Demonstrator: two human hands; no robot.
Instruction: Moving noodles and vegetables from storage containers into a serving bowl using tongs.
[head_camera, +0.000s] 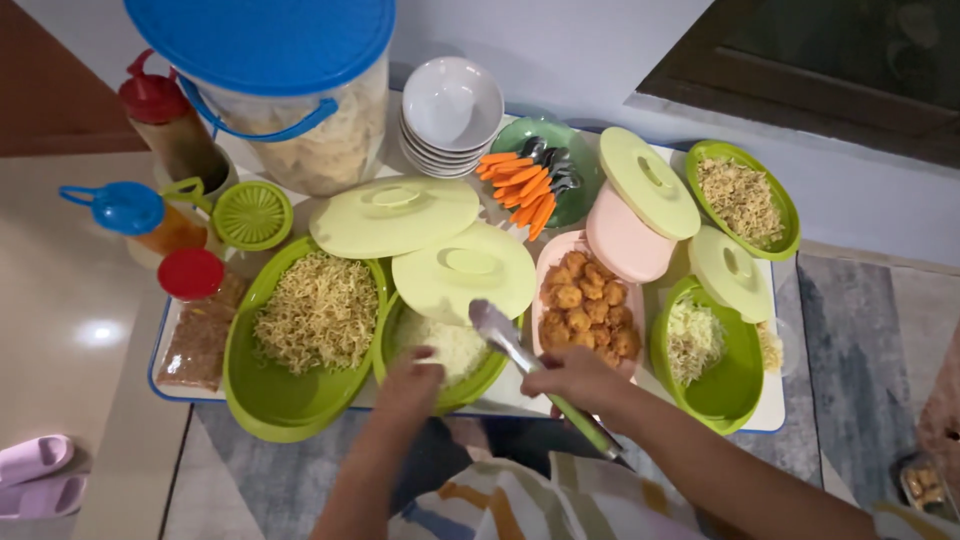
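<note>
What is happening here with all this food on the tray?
A person leans over a white tray of dishes. The right hand holds a serving spoon over a green bowl of white rice, and the left hand rests at that bowl's near edge. Noodles and fried pieces sit on either side, uncovered.

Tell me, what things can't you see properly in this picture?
Head view only:
- White food in the green bowl: partly hidden by a pale lid and the left hand.
- Spoon handle: covered by the right hand.
- Blue-lidded tub: top cut off by the edge.
- Pink pot: contents hidden by its lid.
</note>
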